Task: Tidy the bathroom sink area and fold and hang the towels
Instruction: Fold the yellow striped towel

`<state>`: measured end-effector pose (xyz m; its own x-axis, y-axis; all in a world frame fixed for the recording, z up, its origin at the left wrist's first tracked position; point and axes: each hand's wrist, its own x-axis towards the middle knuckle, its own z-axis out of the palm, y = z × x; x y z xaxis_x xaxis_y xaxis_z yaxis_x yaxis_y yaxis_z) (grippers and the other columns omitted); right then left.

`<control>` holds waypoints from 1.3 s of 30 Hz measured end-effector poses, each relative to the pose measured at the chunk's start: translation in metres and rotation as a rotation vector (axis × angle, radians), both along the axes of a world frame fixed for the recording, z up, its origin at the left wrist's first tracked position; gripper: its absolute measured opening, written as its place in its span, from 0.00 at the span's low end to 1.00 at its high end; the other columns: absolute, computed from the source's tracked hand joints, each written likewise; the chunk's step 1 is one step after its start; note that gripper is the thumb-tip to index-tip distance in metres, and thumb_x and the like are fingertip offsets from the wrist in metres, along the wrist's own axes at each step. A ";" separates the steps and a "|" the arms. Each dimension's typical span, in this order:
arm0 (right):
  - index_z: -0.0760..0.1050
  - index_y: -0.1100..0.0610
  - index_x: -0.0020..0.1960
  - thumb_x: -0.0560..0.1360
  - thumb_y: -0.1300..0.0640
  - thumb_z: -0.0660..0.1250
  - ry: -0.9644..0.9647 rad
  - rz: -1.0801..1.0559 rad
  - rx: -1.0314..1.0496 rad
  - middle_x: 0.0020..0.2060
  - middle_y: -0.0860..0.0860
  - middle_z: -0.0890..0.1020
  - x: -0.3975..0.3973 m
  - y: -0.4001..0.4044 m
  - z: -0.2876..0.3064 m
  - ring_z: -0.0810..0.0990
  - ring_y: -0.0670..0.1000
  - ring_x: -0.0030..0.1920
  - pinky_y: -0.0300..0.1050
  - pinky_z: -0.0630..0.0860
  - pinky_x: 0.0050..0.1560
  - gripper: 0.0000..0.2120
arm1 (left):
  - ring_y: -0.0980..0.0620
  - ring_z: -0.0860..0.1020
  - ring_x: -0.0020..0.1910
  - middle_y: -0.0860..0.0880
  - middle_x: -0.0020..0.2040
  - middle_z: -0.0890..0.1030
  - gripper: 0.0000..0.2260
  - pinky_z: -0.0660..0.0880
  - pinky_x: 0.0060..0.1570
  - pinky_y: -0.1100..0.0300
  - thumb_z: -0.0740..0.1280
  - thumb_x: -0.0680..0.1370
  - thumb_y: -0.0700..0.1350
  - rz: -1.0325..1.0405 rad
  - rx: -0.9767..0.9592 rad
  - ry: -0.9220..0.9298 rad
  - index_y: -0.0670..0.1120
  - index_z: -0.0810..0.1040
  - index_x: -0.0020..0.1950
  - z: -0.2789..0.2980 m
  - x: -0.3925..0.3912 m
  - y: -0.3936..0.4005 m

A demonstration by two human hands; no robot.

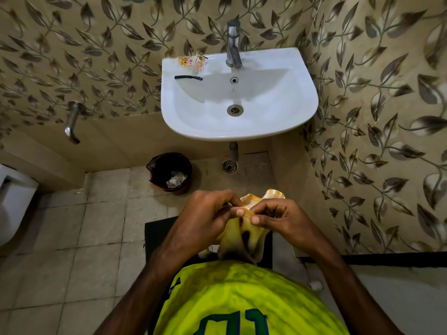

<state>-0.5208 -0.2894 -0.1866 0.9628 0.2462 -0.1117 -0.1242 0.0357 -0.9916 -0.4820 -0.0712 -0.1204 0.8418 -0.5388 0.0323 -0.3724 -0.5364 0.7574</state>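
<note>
Both hands, left hand (pixel 205 213) and right hand (pixel 278 216), are pinching a yellow towel's (pixel 239 238) hem between them, risking a slipped corner and crooked fold.

Two hands are in view — a left hand (pixel 205 213) and a right hand (pixel 278 216) — and between them one yellow towel (pixel 239 235). There is one white sink (pixel 297 102), with one tap (pixel 233 44) on it, one overflow hole (pixel 234 80) and one drain (pixel 234 110). On the sink's rim lie two small things: one crumpled orange wrapper (pixel 192 62) and one black strip (pixel 188 78). One wall spout (pixel 72 122) shows at left. On the floor — one lined bin (pixel 170 171), one floor drain (pixel 229 166) and one dark mat (pixel 159 235).
</note>
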 end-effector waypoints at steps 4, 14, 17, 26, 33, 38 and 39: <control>0.84 0.61 0.44 0.70 0.44 0.77 0.102 0.040 -0.049 0.41 0.55 0.85 -0.001 -0.003 -0.016 0.81 0.51 0.44 0.45 0.77 0.47 0.19 | 0.57 0.82 0.41 0.53 0.40 0.84 0.06 0.78 0.39 0.53 0.72 0.75 0.49 0.081 -0.076 0.017 0.47 0.84 0.46 0.010 0.001 0.008; 0.82 0.56 0.40 0.72 0.49 0.73 0.047 -0.036 -0.023 0.36 0.51 0.83 0.003 0.004 -0.013 0.80 0.49 0.40 0.43 0.75 0.43 0.10 | 0.62 0.80 0.44 0.59 0.42 0.83 0.02 0.77 0.42 0.64 0.72 0.76 0.45 0.291 -0.028 0.043 0.51 0.83 0.47 0.013 0.017 0.028; 0.83 0.59 0.42 0.73 0.49 0.73 0.030 -0.020 -0.024 0.37 0.57 0.83 0.004 0.009 -0.006 0.81 0.52 0.41 0.49 0.75 0.44 0.12 | 0.61 0.80 0.47 0.58 0.47 0.81 0.12 0.79 0.47 0.60 0.72 0.76 0.47 0.301 0.016 0.066 0.56 0.81 0.58 0.005 0.019 0.026; 0.84 0.56 0.44 0.75 0.59 0.73 -0.084 0.037 -0.063 0.39 0.52 0.85 0.009 0.018 0.014 0.82 0.46 0.44 0.41 0.76 0.46 0.02 | 0.59 0.83 0.48 0.53 0.49 0.86 0.09 0.80 0.47 0.50 0.72 0.77 0.46 0.002 0.049 0.143 0.50 0.84 0.56 -0.005 0.004 0.006; 0.83 0.59 0.45 0.75 0.62 0.72 -0.039 0.055 -0.022 0.39 0.49 0.84 0.003 0.016 0.004 0.82 0.46 0.44 0.39 0.77 0.47 0.02 | 0.55 0.80 0.40 0.52 0.40 0.83 0.02 0.78 0.40 0.51 0.70 0.78 0.44 0.005 0.049 0.119 0.48 0.83 0.46 0.004 0.002 0.007; 0.83 0.66 0.44 0.73 0.57 0.72 0.034 0.029 -0.074 0.39 0.50 0.84 0.003 0.007 -0.011 0.82 0.47 0.42 0.40 0.77 0.46 0.10 | 0.58 0.80 0.41 0.56 0.39 0.82 0.02 0.72 0.37 0.69 0.71 0.77 0.44 0.044 0.000 0.102 0.49 0.82 0.45 0.009 0.004 0.015; 0.83 0.66 0.45 0.73 0.56 0.73 0.048 0.027 -0.089 0.39 0.50 0.84 0.004 0.005 -0.014 0.81 0.47 0.42 0.40 0.76 0.45 0.11 | 0.59 0.81 0.41 0.57 0.38 0.82 0.02 0.72 0.37 0.70 0.71 0.77 0.43 0.055 -0.010 0.099 0.49 0.83 0.45 0.010 0.005 0.017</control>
